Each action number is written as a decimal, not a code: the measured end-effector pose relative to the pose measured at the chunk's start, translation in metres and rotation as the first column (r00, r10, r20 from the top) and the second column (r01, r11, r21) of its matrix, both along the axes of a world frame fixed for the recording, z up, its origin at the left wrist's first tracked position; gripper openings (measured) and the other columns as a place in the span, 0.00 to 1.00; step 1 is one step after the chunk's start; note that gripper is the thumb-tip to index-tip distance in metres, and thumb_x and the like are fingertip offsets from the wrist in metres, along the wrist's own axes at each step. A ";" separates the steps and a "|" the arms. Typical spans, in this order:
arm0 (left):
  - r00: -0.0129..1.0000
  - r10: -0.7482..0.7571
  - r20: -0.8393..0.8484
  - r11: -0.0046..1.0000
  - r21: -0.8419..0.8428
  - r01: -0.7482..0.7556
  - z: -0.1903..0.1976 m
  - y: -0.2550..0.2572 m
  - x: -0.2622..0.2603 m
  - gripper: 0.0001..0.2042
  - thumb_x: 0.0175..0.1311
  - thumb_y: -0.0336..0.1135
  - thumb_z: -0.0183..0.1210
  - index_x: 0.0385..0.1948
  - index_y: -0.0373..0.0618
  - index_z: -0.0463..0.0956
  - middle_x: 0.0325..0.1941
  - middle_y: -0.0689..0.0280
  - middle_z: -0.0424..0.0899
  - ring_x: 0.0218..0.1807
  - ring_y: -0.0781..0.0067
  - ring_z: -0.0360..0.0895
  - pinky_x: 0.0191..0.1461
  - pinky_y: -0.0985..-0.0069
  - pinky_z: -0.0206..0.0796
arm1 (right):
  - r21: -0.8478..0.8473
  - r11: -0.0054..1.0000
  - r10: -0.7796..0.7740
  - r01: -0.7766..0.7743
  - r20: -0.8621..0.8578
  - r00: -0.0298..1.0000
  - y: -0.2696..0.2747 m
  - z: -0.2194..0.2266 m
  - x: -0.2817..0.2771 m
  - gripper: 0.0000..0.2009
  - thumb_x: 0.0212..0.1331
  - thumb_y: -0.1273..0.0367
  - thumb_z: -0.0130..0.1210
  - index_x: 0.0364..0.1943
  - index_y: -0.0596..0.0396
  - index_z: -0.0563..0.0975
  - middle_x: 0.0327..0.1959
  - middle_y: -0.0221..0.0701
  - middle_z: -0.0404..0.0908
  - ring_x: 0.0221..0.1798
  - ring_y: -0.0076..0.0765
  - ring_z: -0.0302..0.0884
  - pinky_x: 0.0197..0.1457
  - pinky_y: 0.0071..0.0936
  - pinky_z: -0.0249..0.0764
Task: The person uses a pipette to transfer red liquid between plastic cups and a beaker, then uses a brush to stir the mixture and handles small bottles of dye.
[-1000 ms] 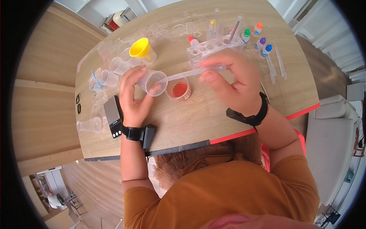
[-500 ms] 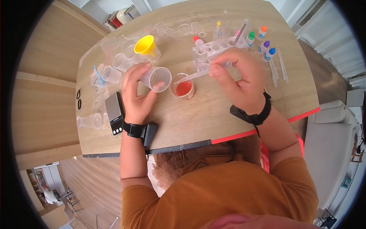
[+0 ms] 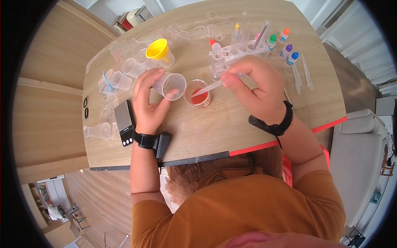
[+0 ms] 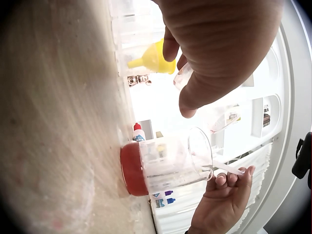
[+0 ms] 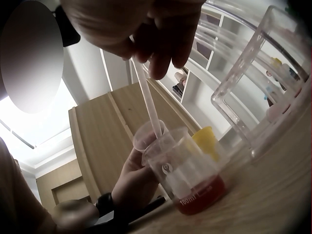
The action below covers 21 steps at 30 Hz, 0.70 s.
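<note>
My left hand (image 3: 145, 99) grips a clear plastic cup (image 3: 177, 86), tilted with its mouth toward the beaker side. Between the thumb and fingers of my right hand (image 3: 260, 89) is a translucent plastic dropper (image 3: 213, 86), slanting down to the left. Its lower end reaches into a clear beaker (image 4: 168, 163) standing on the table. Red liquid (image 5: 202, 195) fills the bottom of that beaker, and a 100 ml mark shows on its wall in the right wrist view. In that view the dropper's stem (image 5: 147, 100) enters at the rim.
Behind my hands stand a yellow funnel (image 3: 157, 48) in a cup and a clear test tube rack (image 3: 215, 68). Dropper bottles (image 3: 286, 50) and spare droppers (image 3: 307, 74) are at the right. Leftward are a black scale (image 3: 123, 118), a flask lying down (image 3: 99, 131) and clear cups (image 3: 121, 80).
The dropper's tip has moved from the mouth of the held cup rightward and down into the beaker. The left hand keeps hold of the cup.
</note>
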<state>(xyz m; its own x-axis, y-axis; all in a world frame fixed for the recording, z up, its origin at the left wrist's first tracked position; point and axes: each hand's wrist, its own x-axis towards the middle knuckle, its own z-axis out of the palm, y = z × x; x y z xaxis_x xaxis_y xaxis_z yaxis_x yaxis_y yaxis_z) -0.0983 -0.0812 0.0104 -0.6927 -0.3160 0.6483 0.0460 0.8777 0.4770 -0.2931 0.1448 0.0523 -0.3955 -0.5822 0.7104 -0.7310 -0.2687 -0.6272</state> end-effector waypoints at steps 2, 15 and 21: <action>1.000 -0.006 0.002 1.000 0.002 0.006 -0.001 0.000 0.000 0.28 0.56 0.27 0.76 0.61 0.47 0.79 0.65 0.59 0.83 0.64 0.61 0.80 0.61 0.69 0.73 | -0.104 0.994 0.035 -0.037 -0.023 0.999 0.000 0.001 -0.001 0.05 0.66 0.71 0.69 0.38 0.56 0.83 0.33 0.32 0.86 0.32 0.32 0.85 0.38 0.27 0.78; 0.995 -0.094 -0.036 0.995 0.032 0.096 -0.002 0.001 0.000 0.29 0.57 0.22 0.75 0.62 0.44 0.77 0.69 0.53 0.79 0.68 0.57 0.79 0.63 0.65 0.77 | -0.011 0.979 0.201 -0.202 -0.057 0.978 0.001 0.002 0.006 0.10 0.67 0.72 0.68 0.50 0.55 0.85 0.40 0.32 0.89 0.37 0.31 0.86 0.41 0.28 0.80; 0.993 -0.107 -0.046 0.993 0.042 0.108 -0.003 -0.002 0.001 0.30 0.57 0.21 0.76 0.63 0.44 0.76 0.70 0.53 0.77 0.70 0.57 0.77 0.64 0.64 0.77 | 0.074 0.951 0.304 -0.301 -0.032 0.952 0.000 -0.001 0.012 0.14 0.60 0.77 0.71 0.50 0.56 0.87 0.40 0.34 0.89 0.39 0.38 0.87 0.44 0.31 0.80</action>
